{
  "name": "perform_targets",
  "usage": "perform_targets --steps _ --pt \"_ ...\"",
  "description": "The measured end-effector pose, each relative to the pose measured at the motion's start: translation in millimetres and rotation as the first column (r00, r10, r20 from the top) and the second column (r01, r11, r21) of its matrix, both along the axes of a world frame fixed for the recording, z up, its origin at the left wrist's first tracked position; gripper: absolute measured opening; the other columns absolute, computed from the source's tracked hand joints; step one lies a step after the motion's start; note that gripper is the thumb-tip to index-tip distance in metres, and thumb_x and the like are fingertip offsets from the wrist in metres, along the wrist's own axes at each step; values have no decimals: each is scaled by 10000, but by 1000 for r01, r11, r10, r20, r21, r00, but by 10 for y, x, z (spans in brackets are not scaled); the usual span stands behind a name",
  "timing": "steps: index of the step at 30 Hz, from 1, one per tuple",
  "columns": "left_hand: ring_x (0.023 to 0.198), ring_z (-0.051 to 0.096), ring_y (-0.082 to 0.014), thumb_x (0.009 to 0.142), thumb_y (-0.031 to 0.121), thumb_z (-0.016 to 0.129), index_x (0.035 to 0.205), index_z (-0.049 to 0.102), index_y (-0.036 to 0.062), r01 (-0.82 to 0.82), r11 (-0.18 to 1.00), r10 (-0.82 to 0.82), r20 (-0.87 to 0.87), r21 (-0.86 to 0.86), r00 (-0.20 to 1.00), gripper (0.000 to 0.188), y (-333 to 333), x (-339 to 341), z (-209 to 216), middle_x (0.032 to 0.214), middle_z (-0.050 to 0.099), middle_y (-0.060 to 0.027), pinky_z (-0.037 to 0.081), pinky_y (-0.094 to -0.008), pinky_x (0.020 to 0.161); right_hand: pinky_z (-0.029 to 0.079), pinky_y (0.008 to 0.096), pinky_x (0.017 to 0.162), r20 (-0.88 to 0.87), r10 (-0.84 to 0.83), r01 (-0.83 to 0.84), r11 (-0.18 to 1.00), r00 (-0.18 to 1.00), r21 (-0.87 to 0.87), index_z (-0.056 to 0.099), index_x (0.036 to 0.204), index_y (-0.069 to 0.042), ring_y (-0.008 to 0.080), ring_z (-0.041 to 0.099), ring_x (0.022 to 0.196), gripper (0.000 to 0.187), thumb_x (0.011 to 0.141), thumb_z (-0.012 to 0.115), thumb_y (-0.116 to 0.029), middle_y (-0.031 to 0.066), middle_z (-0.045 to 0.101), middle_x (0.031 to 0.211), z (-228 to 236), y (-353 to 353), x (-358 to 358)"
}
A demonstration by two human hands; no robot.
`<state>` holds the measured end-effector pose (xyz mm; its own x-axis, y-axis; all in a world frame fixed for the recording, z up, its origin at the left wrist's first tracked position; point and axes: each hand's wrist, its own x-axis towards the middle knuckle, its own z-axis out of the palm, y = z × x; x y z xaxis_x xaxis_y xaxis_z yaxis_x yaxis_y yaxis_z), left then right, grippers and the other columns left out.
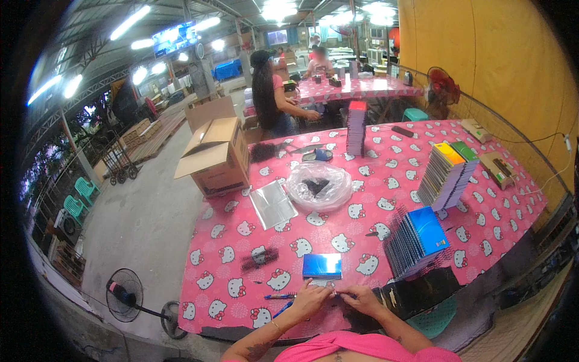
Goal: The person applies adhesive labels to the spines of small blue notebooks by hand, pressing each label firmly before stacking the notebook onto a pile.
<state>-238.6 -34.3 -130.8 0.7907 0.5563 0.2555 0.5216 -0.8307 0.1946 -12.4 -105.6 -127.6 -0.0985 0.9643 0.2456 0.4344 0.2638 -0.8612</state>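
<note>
Just past the person's fingertips, toward eleven o'clock, one blue notebook (322, 265) lies flat on the pink tablecloth (241, 314), by itself and off any stack. The left hand (310, 300) sits at its near edge, between six and seven on its dial; the right hand (360, 300) lies between four and five with fingers bent. Their fingertips nearly meet at the notebook's five o'clock. They look pinched, but at this size I cannot tell whether either hand is clamped on something small or merely closed on itself.

As for progress, much looks done. At two o'clock from the hands stands a tall stack of blue notebooks (416, 241), dark coils (403, 250) showing along its side; farther out, between one and two, are a yellow-topped stack (437, 175) and a green-topped stack (464, 172). A red-topped stack (357, 130) rises near twelve, toward the far side. The single blue notebook I would judge to be mid-work, not yet set with the others.

Supplies remain, which suggests more to do: a dark clump (259, 258) at ten, a plastic bag (336, 187) holding black bits (316, 187) at twelve, clear sleeves (273, 204) lying flat at eleven, and a cardboard box (220, 163) beyond them.
</note>
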Motion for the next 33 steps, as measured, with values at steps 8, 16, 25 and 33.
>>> perform_targets --steps 8,16,25,33 --pt "957 688 -195 953 346 643 1116 659 142 49 995 -63 166 87 984 261 7 153 0 996 722 -35 421 -514 1029 561 339 815 -310 25 -120 950 950 -289 672 1223 -33 167 694 894 337 888 702 -56 75 744 1021 -795 -8 237" --pt "932 675 -202 928 320 684 1018 638 145 35 996 -49 184 76 982 202 58 140 211 945 689 -11 413 -511 1033 537 281 651 -411 -34 -120 932 911 -343 682 1180 -32 105 652 716 264 930 704 -114 27 702 861 -455 -69 56" --pt "1122 586 -255 939 387 644 1169 594 128 3 1000 -1 90 -24 996 350 94 173 438 1124 632 -66 293 -566 1111 499 250 628 -413 -108 -82 906 904 -416 699 1212 -55 73 616 705 268 961 680 -146 -17 690 860 -194 -90 -49" --pt "1548 115 -336 999 563 429 1568 257 16 -27 1000 28 229 -8 973 808 -477 210 -36 1640 212 -204 -9 -625 1186 519 259 661 -414 -198 18 916 889 -400 695 1080 -11 83 640 795 218 969 669 -197 10 695 887 54 -120 -173"
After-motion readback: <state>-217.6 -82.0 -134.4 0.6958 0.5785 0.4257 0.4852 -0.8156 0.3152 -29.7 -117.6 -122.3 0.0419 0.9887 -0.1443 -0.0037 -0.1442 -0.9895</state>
